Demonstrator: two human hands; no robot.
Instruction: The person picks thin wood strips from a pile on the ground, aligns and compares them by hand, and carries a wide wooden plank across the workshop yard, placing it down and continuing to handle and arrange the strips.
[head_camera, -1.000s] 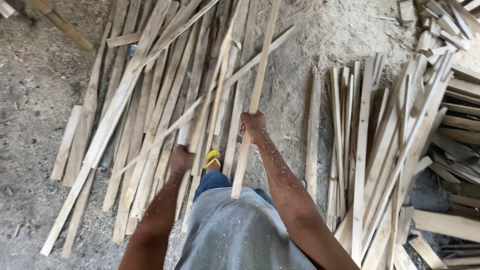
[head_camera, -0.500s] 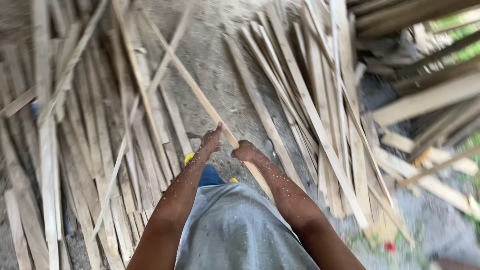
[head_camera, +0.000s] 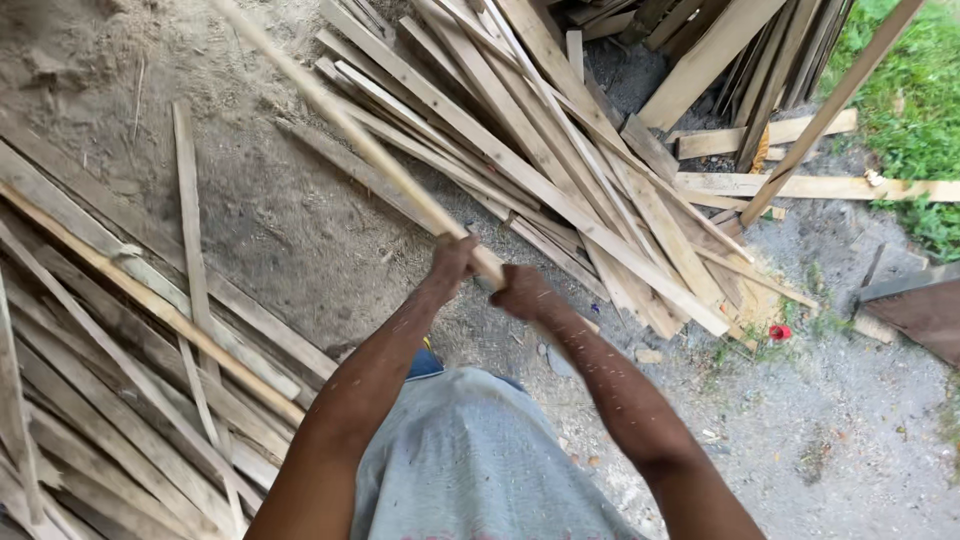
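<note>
Both grips closed on one long wood strip (head_camera: 370, 150): left hand (head_camera: 452, 258) wrapped round it, right hand (head_camera: 520, 292) fisted just behind, nr the strip's lower end. Strip runs up & left from the hands, lifted off the ground, pale, narrow, blurred toward its far end at the frame top. Arms reach fwd over a grey shirt (head_camera: 470, 470). Under the strip: sandy dirt ground (head_camera: 270, 210). Right of the hands, a heap of flat wood slats (head_camera: 560, 170) fanned out, overlapping. Left side, another spread of slats (head_camera: 120, 340) lying on the dirt. Far right: grass patch (head_camera: 915, 110), small red object (head_camera: 780, 331) on gravel, well apart from the hands.
</note>
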